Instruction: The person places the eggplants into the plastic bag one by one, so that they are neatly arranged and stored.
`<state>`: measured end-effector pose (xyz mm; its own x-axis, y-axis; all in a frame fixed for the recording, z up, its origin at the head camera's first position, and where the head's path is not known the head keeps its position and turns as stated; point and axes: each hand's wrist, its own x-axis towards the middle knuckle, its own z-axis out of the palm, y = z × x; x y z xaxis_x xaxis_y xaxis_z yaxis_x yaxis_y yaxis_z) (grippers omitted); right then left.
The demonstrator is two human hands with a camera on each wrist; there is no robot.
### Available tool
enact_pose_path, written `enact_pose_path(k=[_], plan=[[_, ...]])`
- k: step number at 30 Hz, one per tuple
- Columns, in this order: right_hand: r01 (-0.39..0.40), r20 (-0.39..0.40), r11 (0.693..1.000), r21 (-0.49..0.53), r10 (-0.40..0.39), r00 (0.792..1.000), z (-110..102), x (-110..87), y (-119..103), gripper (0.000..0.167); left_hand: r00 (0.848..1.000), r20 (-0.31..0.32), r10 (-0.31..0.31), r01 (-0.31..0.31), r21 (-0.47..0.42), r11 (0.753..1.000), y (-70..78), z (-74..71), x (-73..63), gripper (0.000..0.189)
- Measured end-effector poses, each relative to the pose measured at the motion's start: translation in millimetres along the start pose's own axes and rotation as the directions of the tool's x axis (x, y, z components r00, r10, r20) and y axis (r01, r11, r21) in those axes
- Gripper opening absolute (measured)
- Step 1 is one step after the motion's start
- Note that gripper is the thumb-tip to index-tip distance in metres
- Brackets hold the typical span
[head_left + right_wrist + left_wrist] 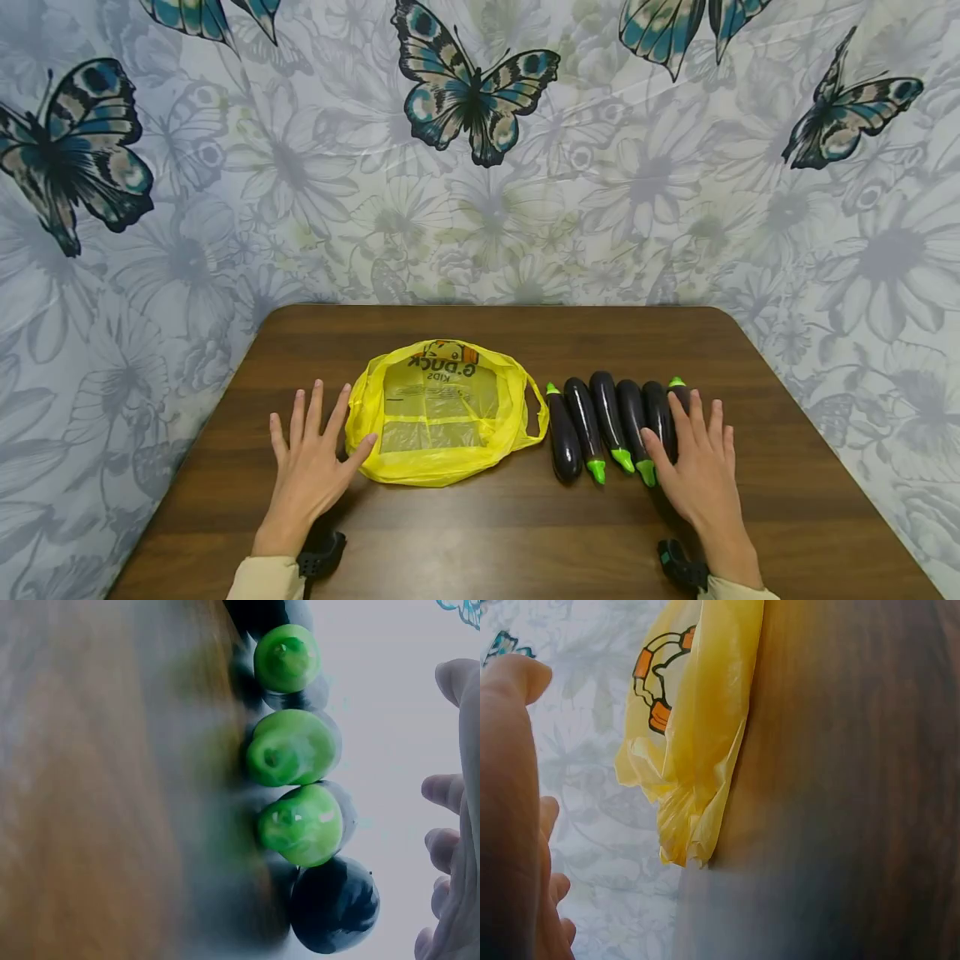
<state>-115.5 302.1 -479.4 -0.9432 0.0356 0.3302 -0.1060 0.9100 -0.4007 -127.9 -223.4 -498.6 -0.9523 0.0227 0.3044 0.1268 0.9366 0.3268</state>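
A yellow plastic bag [435,468] stands on the table with its mouth open, showing a see-through panel printed "G.DUCK KIDS" in mirrored letters. My left hand [309,471] is spread flat beside its left side. In the left wrist view the bag [716,712] is apart from that hand's fingers. Several dark eggplants [564,437] lie in a row right of the bag, some with green stem ends toward me. Over the rightmost ones my right hand [701,479] is held with fingers extended, partly hiding them. The right wrist view shows its fingers [444,847] holding nothing.
The brown wooden table [487,542] has rounded far corners. Behind it hangs a pale floral cloth [525,225] with large blue butterflies. Dark straps [321,557] sit at both wrists. A bag handle [542,412] loops out toward the leftmost eggplant.
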Motion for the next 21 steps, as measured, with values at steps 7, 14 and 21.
enact_pose_path(k=[7, 14, 21], plan=[[-0.006, 0.002, 0.999, 0.042, 0.006, 1.000, 5.0, -3.4, 1.7, 0.072, 1.000, 0.021, 0.003, -0.001, -0.077, 0.997, -4.3, -2.9, -3.8, 0.087], [-0.023, -0.035, 0.995, 0.096, 0.027, 0.999, 2.0, -0.4, 6.0, 0.070, 0.999, 0.050, -0.016, 0.029, -0.260, 0.965, -3.4, 0.8, 7.2, 0.082], [-0.068, -0.040, 0.985, 0.156, 0.075, 0.996, -1.6, 1.7, 10.7, 0.067, 0.997, 0.077, -0.014, 0.048, -0.450, 0.892, -4.8, 6.6, 21.3, 0.076]])
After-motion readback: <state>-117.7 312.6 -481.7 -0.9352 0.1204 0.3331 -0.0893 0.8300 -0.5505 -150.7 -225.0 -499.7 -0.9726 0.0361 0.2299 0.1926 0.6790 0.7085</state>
